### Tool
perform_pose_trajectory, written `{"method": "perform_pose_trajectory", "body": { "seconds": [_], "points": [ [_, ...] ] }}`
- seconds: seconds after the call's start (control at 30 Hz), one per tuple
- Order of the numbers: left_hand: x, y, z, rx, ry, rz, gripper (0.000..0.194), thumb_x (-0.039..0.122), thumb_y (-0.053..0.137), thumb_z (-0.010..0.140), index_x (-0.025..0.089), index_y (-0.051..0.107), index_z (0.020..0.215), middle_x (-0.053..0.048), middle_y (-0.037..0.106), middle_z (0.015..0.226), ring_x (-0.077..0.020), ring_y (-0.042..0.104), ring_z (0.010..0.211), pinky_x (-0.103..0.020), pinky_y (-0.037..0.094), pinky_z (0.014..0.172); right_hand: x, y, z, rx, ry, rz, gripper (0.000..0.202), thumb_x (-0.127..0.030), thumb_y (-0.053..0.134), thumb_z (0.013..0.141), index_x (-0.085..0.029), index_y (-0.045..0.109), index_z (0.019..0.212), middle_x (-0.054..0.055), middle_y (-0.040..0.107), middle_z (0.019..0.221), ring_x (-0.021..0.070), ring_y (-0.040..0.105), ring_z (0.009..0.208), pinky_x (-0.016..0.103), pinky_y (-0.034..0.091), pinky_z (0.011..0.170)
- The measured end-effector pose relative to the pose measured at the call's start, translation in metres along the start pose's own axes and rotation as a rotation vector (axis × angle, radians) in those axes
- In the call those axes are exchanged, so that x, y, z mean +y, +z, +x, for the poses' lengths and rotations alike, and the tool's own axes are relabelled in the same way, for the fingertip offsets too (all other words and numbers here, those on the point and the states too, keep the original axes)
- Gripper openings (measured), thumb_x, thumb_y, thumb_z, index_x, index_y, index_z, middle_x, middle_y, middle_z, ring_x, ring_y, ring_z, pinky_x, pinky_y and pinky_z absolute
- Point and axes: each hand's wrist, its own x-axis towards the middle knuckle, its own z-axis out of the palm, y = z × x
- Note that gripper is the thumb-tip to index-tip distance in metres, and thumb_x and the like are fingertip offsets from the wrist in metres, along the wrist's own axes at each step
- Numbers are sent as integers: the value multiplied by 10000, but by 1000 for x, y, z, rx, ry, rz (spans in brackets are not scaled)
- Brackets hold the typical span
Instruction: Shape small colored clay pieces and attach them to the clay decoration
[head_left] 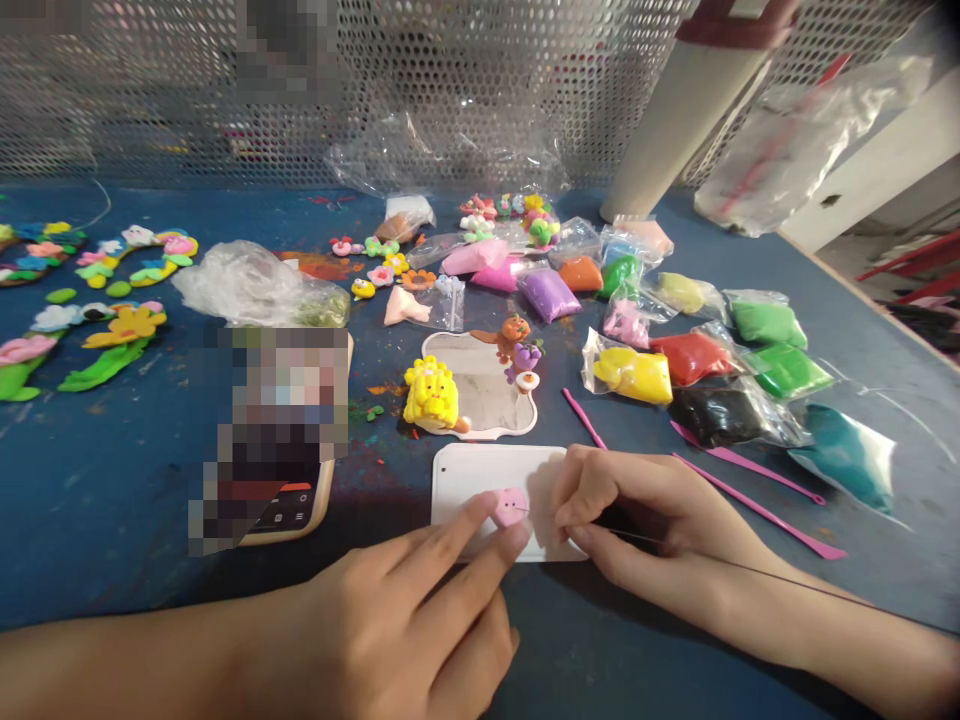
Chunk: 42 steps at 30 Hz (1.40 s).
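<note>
A small pink clay piece [512, 507] with dark dots like eyes lies on a white board [480, 465]. My left hand [427, 610] reaches over the board's near edge and steadies the clay between two fingertips. To the right, my right hand [630, 510] is closed in a pinch on a thin needle-like wire [634, 537], whose fine tip seems to touch the clay's right side. Behind the board, a cream-framed plaque [476, 400] carries a yellow clay lion [431, 393], a brown clay figure [514, 335] and a purple one [525, 362].
Bagged clay, such as a yellow pack [634, 375] and a teal pack [844, 455], spreads at right. Pink modelling tools [757, 505] lie beside my right hand. A phone [330, 480] sits left; clay flowers [124, 325] lie farther left. A tall flask [697, 110] stands behind.
</note>
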Motion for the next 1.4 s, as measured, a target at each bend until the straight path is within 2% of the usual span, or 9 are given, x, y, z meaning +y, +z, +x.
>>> {"method": "perform_pose_trajectory", "body": {
  "seconds": [0.2,0.4,0.53,0.9,1.4],
  "points": [
    [1,-1,2,26,-15,-5,103,102,566,826,91,664,857,-158,714,1099,-333,654,1065,-387,620,806,0,0,2,12,0,18,210,-16,498,823,-203,483,728,-32,562,752,95,506,672,203,412,603],
    [3,-9,9,-41,-99,-55,230,37,446,872,102,666,861,-118,731,1070,-303,658,1066,-381,612,819,0,0,2,16,-18,21,227,13,496,799,-205,488,734,-33,566,755,95,516,679,201,423,611],
    [0,-11,10,-46,-71,-59,279,29,407,887,112,671,846,-103,742,1038,-290,676,1034,-360,621,787,-1,-1,1,7,-20,3,225,11,490,800,-204,494,735,-28,564,749,100,520,678,209,431,613],
    [6,-8,6,-40,-132,-61,254,51,425,914,104,673,892,-98,731,1077,-283,644,1096,-359,601,839,1,-1,0,-7,-36,-20,220,7,484,797,-204,494,736,-16,585,759,114,544,696,235,447,634],
    [8,-9,5,-24,-132,-53,225,65,448,915,95,671,919,-104,726,1090,-285,623,1130,-360,588,876,0,-2,0,-9,-18,-44,198,-8,490,791,-198,512,742,-10,585,745,117,544,680,238,444,622]
  ]
}}
